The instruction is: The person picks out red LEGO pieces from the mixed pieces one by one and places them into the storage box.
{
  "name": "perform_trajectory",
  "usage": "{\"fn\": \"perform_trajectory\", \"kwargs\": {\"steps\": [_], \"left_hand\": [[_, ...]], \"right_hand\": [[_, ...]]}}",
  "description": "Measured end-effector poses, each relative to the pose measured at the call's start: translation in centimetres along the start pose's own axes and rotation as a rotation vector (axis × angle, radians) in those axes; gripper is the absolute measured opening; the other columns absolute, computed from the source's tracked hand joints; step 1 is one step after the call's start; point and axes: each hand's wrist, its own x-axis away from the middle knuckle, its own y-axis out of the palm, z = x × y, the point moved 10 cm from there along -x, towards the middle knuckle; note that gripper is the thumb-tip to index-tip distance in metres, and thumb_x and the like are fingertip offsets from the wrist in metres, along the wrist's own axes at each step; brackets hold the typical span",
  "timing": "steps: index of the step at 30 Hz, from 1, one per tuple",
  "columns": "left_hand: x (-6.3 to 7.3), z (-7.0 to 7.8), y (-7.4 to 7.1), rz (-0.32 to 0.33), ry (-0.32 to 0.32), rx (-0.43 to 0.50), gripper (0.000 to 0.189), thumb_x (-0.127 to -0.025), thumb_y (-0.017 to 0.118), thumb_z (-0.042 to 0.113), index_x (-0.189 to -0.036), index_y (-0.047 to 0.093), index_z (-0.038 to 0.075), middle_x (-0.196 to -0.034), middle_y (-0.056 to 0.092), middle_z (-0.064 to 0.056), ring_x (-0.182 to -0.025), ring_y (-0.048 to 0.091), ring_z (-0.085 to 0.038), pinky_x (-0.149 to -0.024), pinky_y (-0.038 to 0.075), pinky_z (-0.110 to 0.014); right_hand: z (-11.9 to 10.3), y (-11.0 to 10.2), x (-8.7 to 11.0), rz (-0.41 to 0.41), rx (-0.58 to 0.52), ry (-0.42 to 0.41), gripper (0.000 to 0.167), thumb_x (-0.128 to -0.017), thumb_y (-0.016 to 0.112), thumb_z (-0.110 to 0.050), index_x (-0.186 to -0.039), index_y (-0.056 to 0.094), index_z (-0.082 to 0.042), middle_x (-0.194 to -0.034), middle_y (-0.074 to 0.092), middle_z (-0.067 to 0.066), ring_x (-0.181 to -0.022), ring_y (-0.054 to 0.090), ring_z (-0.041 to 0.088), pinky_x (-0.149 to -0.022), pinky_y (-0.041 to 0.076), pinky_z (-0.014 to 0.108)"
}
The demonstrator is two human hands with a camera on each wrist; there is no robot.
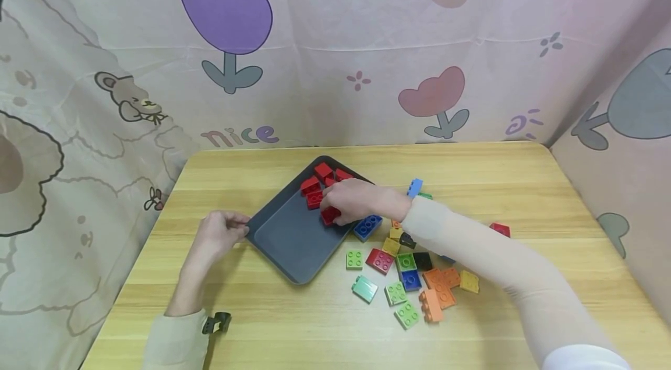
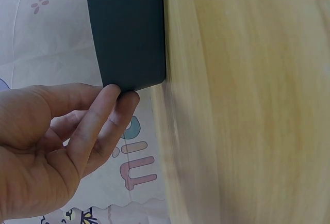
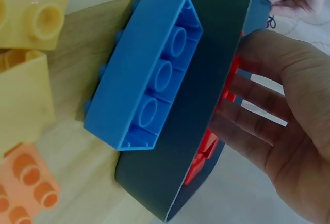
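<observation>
A dark grey tray [image 1: 293, 242] lies at an angle on the table, with several red building bricks [image 1: 314, 200] at its far end. My left hand [image 1: 217, 236] pinches the tray's left corner; in the left wrist view, thumb and fingertips [image 2: 129, 100] meet at the tray wall [image 2: 129, 33]. Over the tray's right side, my right hand [image 1: 348, 200] holds a red brick [image 1: 330, 216] at its fingertips, low inside the tray. In the right wrist view the rim partly hides the fingertips of that hand [image 3: 289, 105]. Against the tray's outer wall leans a blue brick [image 3: 139, 74].
Right of the tray lie several loose bricks: a red one [image 1: 380, 261], a light green one [image 1: 354, 260], a teal one [image 1: 364, 289], orange ones [image 1: 440, 287] and a yellow one [image 1: 469, 281]. A patterned cloth [image 1: 325, 67] hangs behind the table [image 1: 251, 323].
</observation>
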Motion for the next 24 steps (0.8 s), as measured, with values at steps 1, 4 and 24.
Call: {"fn": "perform_trajectory", "kwargs": {"steps": [1,4,24], "left_hand": [[0.01,-0.01,0.01,-0.001,-0.001,0.0,0.023,-0.098,0.069,0.002,-0.118,0.073,-0.009,-0.104,0.078,-0.024,-0.087,0.078,-0.026,-0.074,0.061,-0.036],[0.05,-0.06,0.01,0.0,-0.002,0.002,0.023,-0.098,0.068,0.002,-0.118,0.073,-0.009,-0.104,0.078,-0.024,-0.087,0.078,-0.026,-0.074,0.061,-0.036],[0.11,0.18,0.0,0.007,0.006,0.004,0.023,-0.098,0.068,0.002,-0.118,0.073,-0.009,-0.106,0.078,-0.025,-0.088,0.078,-0.027,-0.073,0.06,-0.035]], "right_hand": [[0.0,0.09,-0.07,-0.002,0.002,0.003,0.036,-0.096,0.079,-0.026,-0.13,0.075,-0.017,-0.124,0.074,0.004,-0.1,0.069,0.015,-0.094,0.06,0.031],[0.03,0.38,-0.28,-0.012,0.008,0.011,0.035,-0.096,0.078,-0.028,-0.13,0.075,-0.017,-0.126,0.074,0.004,-0.101,0.07,0.016,-0.096,0.06,0.032],[0.23,0.46,-0.8,-0.012,0.055,0.01,0.037,-0.096,0.079,-0.031,-0.131,0.075,-0.022,-0.128,0.075,0.002,-0.093,0.07,0.015,-0.09,0.06,0.031]]}}
